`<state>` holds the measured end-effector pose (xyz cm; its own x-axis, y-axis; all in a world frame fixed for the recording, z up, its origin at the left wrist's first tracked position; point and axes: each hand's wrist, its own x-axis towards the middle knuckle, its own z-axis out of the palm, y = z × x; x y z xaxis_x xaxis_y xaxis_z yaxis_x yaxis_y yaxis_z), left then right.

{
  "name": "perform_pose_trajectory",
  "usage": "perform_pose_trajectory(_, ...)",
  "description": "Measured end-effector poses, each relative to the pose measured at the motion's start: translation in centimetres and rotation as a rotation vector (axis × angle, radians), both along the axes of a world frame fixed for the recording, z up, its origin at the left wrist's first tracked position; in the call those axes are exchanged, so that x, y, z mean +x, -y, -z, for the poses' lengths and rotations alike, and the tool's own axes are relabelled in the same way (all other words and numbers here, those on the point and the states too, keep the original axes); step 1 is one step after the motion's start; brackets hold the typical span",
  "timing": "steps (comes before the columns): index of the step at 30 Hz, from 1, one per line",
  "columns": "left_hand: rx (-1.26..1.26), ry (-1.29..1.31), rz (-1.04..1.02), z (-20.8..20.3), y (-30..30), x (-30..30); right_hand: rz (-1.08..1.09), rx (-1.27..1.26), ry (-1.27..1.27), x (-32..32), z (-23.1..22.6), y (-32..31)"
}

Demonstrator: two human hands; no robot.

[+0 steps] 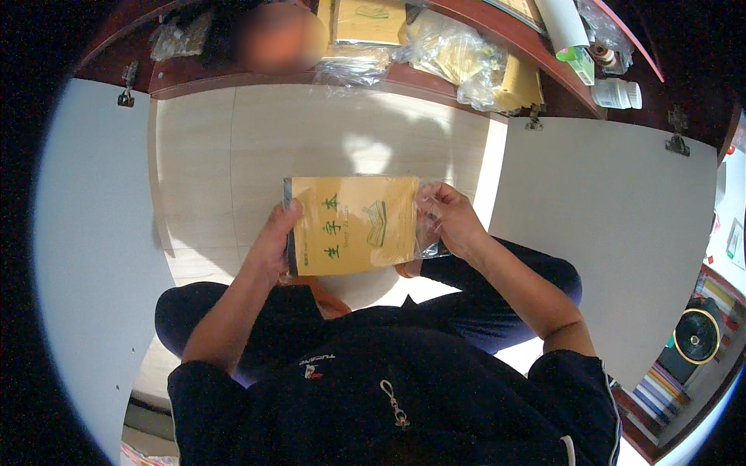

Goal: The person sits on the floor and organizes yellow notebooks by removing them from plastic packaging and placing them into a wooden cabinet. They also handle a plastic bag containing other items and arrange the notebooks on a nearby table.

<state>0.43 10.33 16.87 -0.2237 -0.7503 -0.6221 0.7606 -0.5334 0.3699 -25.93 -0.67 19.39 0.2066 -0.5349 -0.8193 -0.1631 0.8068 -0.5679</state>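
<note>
The left hand (273,239), thumb on top, is gripping the yellow notebook (350,233) over the near legs (509,272); the right hand (454,223), fingers nearly closed, is pinching its clear sleeve (429,247) at right — seemingly working the plastic, probably needing steady left support next.

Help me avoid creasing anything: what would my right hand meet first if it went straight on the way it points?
Past the clear plastic it pinches, your right hand would probably meet the yellow booklet first, though depth is unclear.
</note>
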Motion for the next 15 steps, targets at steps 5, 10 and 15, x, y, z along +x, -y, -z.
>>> perform_pose_trajectory(5,0.055,0.093,-0.047,-0.2,-0.1,-0.1,0.017,-0.010,0.038,0.3,-0.7,0.5)
perform_pose_trajectory(10,0.084,0.127,-0.052,-1.5,0.3,0.2,-0.044,-0.031,0.014,1.1,-1.5,0.7)
perform_pose_trajectory(15,0.085,0.203,-0.049,-1.7,1.0,0.0,-0.056,-0.051,0.023,1.4,-2.3,0.9)
